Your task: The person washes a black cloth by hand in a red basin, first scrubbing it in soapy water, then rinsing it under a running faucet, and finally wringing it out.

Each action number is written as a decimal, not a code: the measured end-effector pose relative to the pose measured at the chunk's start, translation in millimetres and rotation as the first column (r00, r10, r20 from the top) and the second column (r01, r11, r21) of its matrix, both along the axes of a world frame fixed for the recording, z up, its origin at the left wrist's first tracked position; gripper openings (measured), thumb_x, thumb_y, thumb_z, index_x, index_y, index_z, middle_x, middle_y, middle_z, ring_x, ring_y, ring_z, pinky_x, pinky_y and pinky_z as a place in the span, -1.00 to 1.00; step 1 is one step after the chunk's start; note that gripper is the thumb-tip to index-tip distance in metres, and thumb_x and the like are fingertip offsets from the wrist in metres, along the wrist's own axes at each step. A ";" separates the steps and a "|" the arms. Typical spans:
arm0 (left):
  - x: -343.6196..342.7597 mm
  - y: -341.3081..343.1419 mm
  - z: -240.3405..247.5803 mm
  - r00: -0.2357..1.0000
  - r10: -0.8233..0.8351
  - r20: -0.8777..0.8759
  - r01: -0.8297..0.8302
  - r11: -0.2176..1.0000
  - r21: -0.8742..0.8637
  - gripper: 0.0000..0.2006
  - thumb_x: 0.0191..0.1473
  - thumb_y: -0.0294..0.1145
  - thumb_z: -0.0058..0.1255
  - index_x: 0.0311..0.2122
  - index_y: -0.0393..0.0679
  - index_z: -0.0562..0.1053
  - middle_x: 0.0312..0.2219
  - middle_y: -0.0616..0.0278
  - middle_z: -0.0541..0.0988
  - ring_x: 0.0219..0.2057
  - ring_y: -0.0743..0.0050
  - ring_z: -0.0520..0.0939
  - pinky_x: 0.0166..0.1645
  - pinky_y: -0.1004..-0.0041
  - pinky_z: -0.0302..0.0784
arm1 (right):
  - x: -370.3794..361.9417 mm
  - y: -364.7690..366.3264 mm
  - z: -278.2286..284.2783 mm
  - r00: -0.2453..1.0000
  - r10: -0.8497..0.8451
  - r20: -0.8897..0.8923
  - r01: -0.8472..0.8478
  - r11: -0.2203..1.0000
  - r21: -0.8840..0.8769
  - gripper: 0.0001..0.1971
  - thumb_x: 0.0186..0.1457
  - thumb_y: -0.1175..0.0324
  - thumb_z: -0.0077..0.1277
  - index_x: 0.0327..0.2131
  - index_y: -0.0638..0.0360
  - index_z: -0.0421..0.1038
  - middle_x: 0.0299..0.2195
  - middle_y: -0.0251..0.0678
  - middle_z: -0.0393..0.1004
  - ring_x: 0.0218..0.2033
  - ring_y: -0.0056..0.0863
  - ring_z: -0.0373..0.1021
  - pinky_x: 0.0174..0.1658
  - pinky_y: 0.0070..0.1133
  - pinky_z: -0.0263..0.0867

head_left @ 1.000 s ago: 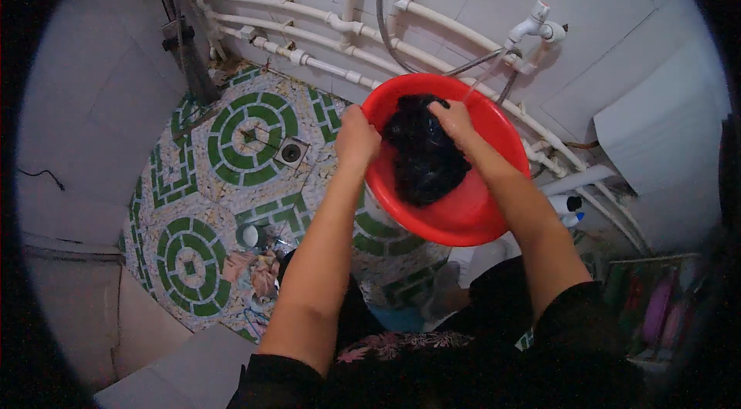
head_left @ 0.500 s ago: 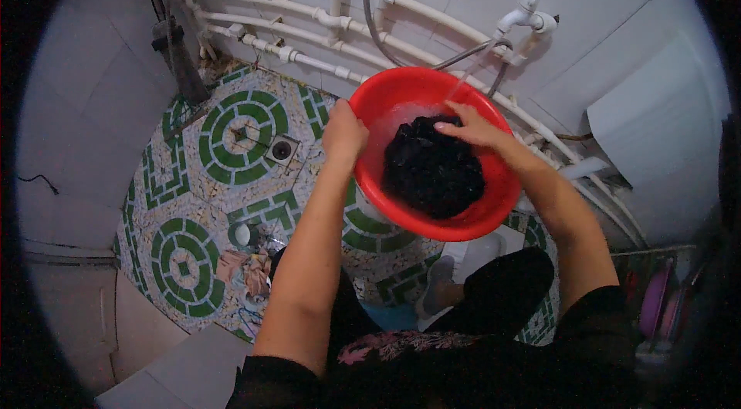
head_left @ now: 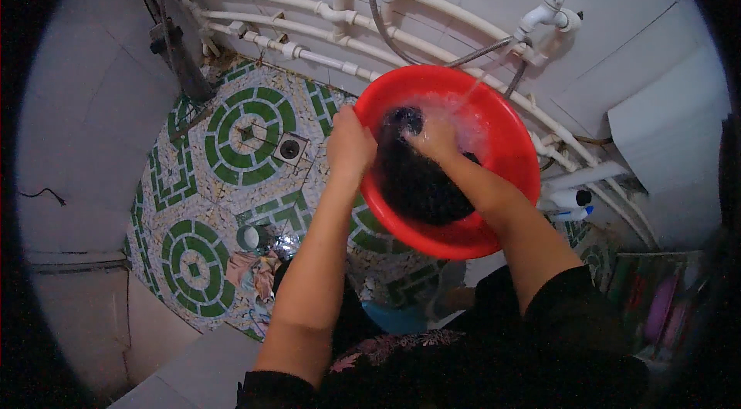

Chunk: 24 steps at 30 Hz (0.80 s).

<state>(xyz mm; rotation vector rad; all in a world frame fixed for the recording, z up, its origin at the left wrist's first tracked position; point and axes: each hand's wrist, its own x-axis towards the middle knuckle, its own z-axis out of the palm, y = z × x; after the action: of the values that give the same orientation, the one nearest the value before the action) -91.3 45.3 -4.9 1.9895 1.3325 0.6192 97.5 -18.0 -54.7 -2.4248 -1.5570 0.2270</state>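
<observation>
A red plastic basin (head_left: 505,139) is tilted in front of me, its left rim gripped by my left hand (head_left: 351,144). Inside lies a wet, bunched black cloth (head_left: 428,189) in shallow, splashing water. My right hand (head_left: 434,135) reaches into the basin, its fingers curled round a fold at the cloth's upper left; motion and splashes partly blur it. Water runs from a white tap (head_left: 544,15) on the wall into the basin, landing just right of my right hand.
White pipes (head_left: 309,35) and a grey hose (head_left: 378,15) run along the tiled wall. A floor drain (head_left: 289,149) sits in the green-patterned floor. Left of my knees are a small cup (head_left: 248,237) and crumpled cloths (head_left: 251,274). Bottles (head_left: 570,199) lie right of the basin.
My right hand has moved left and down into the cloth, from lying open on its upper right. The basin now appears slightly further right, and the tap's view has shifted too.
</observation>
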 end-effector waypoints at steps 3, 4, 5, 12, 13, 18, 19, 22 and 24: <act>4.8 3.3 0.1 0.998 -0.058 0.004 0.058 0.998 -0.010 -0.69 -0.06 -0.44 -0.07 -0.17 -0.20 0.23 -0.20 -0.07 0.40 -0.23 -0.15 0.48 -0.19 0.09 0.40 | 36.2 12.3 -26.2 0.917 -0.158 -0.366 0.211 0.971 0.110 -0.52 -0.17 0.13 0.10 -0.15 0.19 0.39 -0.31 -0.12 0.48 -0.26 -0.20 0.40 -0.13 -0.42 0.28; 3.8 4.8 0.8 0.999 -0.042 0.007 0.043 0.999 -0.021 -0.70 -0.06 -0.43 -0.07 -0.17 -0.20 0.24 -0.19 -0.06 0.40 -0.23 -0.15 0.48 -0.19 0.09 0.40 | 40.6 13.3 -21.1 0.852 -0.136 -0.506 0.221 0.969 0.112 -0.51 -0.16 0.17 0.10 -0.12 0.23 0.38 -0.27 -0.19 0.48 -0.24 -0.32 0.41 -0.13 -0.47 0.27; 3.8 5.5 1.9 1.000 -0.029 0.012 0.029 0.999 -0.032 -0.70 -0.07 -0.43 -0.07 -0.18 -0.20 0.24 -0.19 -0.06 0.40 -0.22 -0.14 0.48 -0.19 0.09 0.40 | 48.1 12.8 -13.9 0.848 -0.109 -0.518 0.208 0.968 0.137 -0.52 -0.16 0.18 0.11 -0.13 0.23 0.38 -0.28 -0.22 0.48 -0.25 -0.36 0.40 -0.14 -0.48 0.27; 2.6 0.4 10.5 0.999 0.025 -0.029 -0.026 0.999 -0.039 -0.73 -0.08 -0.44 -0.09 -0.20 -0.19 0.27 -0.21 -0.06 0.43 -0.22 -0.13 0.49 -0.16 0.10 0.40 | 58.6 -47.0 120.6 0.864 0.306 -0.399 -0.254 0.951 0.179 -0.54 -0.13 0.13 0.15 -0.18 0.19 0.37 -0.26 -0.25 0.45 -0.20 -0.39 0.36 -0.10 -0.51 0.25; 4.0 1.6 8.4 1.000 0.027 -0.015 -0.027 0.999 -0.042 -0.74 -0.08 -0.44 -0.09 -0.21 -0.19 0.28 -0.21 -0.06 0.44 -0.22 -0.13 0.49 -0.17 0.10 0.40 | 63.1 -54.8 134.9 0.835 0.400 -0.377 -0.384 0.915 0.121 -0.54 -0.13 0.11 0.15 -0.19 0.19 0.37 -0.26 -0.26 0.44 -0.19 -0.41 0.35 -0.09 -0.52 0.24; 1.3 5.6 2.2 1.000 0.021 0.017 -0.020 0.999 -0.038 -0.78 -0.08 -0.46 -0.12 -0.24 -0.19 0.30 -0.24 -0.06 0.45 -0.23 -0.14 0.49 -0.17 0.09 0.40 | 53.0 -48.2 135.7 0.793 0.286 -0.538 -0.408 0.905 -0.119 -0.40 -0.08 -0.04 0.08 -0.05 0.15 0.25 -0.07 -0.14 0.28 0.00 -0.31 0.19 0.07 -0.42 0.08; 0.4 5.1 2.8 1.000 0.018 0.014 -0.017 0.999 -0.049 -0.77 -0.08 -0.46 -0.13 -0.24 -0.19 0.29 -0.24 -0.06 0.45 -0.23 -0.14 0.49 -0.17 0.09 0.40 | 41.9 -44.3 111.1 0.793 0.376 -0.479 -0.441 0.897 -0.025 -0.37 -0.06 -0.07 0.05 -0.01 0.14 0.21 -0.01 -0.10 0.22 0.04 -0.26 0.15 0.09 -0.37 0.05; 2.2 3.7 8.7 1.000 0.013 0.023 -0.012 0.999 -0.038 -0.76 -0.07 -0.47 -0.13 -0.22 -0.19 0.29 -0.24 -0.07 0.44 -0.24 -0.14 0.49 -0.17 0.09 0.40 | 0.5 -58.3 28.1 0.867 0.479 0.141 -0.405 0.840 -0.360 -0.16 -0.09 -0.25 -0.10 0.18 0.02 -0.03 0.19 0.05 -0.16 0.14 0.06 -0.05 0.15 -0.11 -0.13; 2.8 -2.0 6.0 0.999 0.009 0.034 -0.009 1.000 0.017 -0.75 -0.07 -0.47 -0.13 -0.20 -0.19 0.29 -0.23 -0.07 0.44 -0.24 -0.14 0.49 -0.17 0.09 0.39 | -18.7 -51.9 12.9 0.881 0.408 0.238 -0.357 0.905 -0.230 -0.21 -0.17 -0.11 0.03 0.12 0.02 0.07 0.12 0.02 0.00 0.07 0.06 0.06 0.10 -0.09 -0.04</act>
<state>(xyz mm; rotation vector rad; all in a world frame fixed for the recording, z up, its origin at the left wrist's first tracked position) -88.6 43.3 1.1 1.9791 1.3206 0.6679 78.7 -69.9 -41.8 -2.3295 -2.2379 0.0970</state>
